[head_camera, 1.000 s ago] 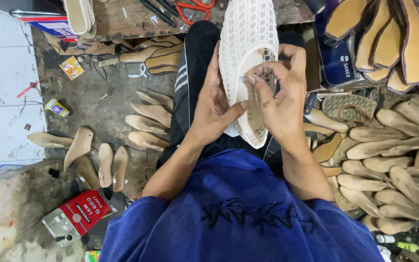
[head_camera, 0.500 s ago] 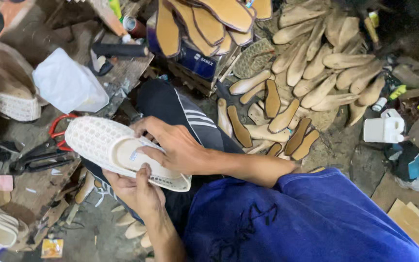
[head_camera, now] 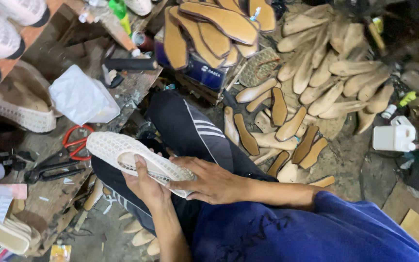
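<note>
The right hand covered the shoe's heel end (its opening partly too); white shoes were cropped top left.

A shoemaking workshop: heaped wooden lasts, stacked insoles, scissors on a worn bench

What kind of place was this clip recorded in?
Most likely a small shoemaking workshop: piles of tan insoles and sole blanks, red-handled scissors on a worn workbench, and a white woven shoe upper in both hands.
</note>
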Motion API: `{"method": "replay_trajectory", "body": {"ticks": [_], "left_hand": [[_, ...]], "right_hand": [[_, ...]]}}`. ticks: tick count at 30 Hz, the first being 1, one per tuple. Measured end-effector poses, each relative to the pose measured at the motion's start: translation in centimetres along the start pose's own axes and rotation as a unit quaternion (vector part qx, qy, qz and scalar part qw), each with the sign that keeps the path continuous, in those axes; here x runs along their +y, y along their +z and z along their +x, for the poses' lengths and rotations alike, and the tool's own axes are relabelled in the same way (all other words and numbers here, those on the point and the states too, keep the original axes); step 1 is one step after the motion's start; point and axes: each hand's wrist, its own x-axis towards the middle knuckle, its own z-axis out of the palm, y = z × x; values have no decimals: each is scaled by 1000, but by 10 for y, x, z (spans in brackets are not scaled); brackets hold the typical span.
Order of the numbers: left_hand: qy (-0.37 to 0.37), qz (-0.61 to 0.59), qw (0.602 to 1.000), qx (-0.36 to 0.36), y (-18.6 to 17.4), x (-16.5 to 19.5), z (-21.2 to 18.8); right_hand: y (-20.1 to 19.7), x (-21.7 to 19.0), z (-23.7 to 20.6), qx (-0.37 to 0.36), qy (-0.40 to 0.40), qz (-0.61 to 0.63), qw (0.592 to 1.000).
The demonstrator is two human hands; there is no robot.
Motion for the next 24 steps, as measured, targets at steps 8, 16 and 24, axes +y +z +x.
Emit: {"method": "replay_trajectory", "body": {"ticks": [8,16,24], "left_hand": [[51,-7,998,40,-37,-2,4],[78,-62,994,35,-33,11,-8],[40,-28,985,-164,-32,25,-17]], "right_hand": [[7,26,21,-90,-54,23,994],[-1,5,39,-68,-79,-15,994],[-13,27,28,53,135,239,960]]}}
